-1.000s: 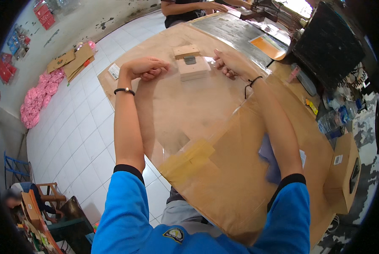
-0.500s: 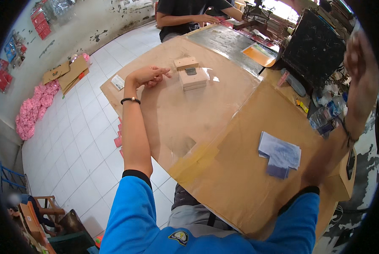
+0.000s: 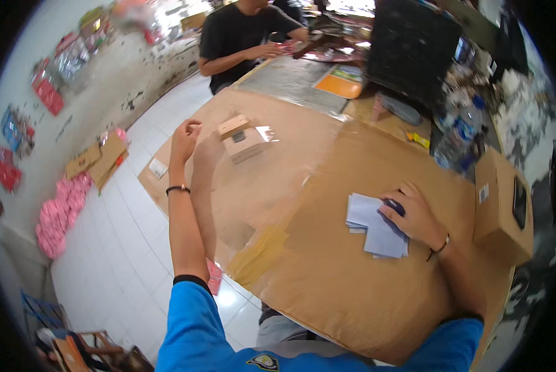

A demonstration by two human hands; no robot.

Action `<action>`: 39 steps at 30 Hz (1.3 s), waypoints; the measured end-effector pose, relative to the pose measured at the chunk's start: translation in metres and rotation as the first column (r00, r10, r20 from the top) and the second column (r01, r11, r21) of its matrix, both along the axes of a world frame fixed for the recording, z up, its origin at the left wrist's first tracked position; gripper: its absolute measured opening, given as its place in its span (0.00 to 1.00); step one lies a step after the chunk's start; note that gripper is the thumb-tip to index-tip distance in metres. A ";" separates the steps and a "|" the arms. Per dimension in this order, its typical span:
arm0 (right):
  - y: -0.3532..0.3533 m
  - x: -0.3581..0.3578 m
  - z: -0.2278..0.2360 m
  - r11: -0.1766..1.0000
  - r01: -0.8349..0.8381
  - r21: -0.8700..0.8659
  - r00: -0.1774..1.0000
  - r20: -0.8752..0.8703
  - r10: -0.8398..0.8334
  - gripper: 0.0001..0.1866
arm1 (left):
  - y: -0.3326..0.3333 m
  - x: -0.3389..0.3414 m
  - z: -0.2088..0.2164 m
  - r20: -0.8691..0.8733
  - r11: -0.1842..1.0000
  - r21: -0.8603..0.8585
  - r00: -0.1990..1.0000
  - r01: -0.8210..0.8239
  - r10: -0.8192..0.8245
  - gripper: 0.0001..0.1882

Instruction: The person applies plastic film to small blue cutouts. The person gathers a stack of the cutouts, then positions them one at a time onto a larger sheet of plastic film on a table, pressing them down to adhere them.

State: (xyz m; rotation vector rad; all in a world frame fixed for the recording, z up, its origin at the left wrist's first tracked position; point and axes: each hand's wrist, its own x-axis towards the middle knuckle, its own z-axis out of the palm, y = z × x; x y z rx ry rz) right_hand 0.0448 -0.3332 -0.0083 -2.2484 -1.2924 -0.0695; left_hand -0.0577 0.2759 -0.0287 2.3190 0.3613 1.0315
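Observation:
My right hand (image 3: pixel 414 216) is down on a stack of pale bluish-white paper pieces (image 3: pixel 383 239), which lie partly fanned out on the brown-covered table. Its fingers curl round a small dark rounded object (image 3: pixel 394 206) whose kind I cannot make out. At the far left of the table, my left hand (image 3: pixel 183 141) hovers with its fingers curled in, and I see nothing in them. Just right of it, apart from the hand, stands a block of light wood-coloured pieces (image 3: pixel 246 146) with a small dark patch on top and a clear plastic strip at its side.
A cardboard box (image 3: pixel 488 201) with a phone (image 3: pixel 519 203) against its side stands at the right. Beyond it are a plastic bottle (image 3: pixel 457 141) and a large black panel (image 3: pixel 408 53). Across the table sits a person in black (image 3: pixel 244 46). Pink bundles (image 3: pixel 64 211) lie on the tiled floor.
My right hand has come down from raised at the far right onto the paper stack, with the dark object in it. My left hand has drawn slightly away from the wooden block, fingers curling in.

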 end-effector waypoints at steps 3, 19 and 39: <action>0.001 -0.001 -0.003 1.000 0.005 0.007 1.000 0.013 -0.005 0.16 | -0.046 0.010 0.028 0.019 0.983 0.020 0.983 -0.181 0.181 0.11; -0.007 0.006 -0.026 0.960 -0.135 0.246 0.974 0.212 0.083 0.09 | -0.356 0.032 0.020 -0.504 0.472 0.257 0.533 0.843 -0.679 0.43; -0.013 0.014 -0.019 0.976 -0.088 0.200 0.980 0.191 0.049 0.12 | -0.357 0.060 0.013 -0.492 0.462 0.032 0.416 0.886 -0.765 0.39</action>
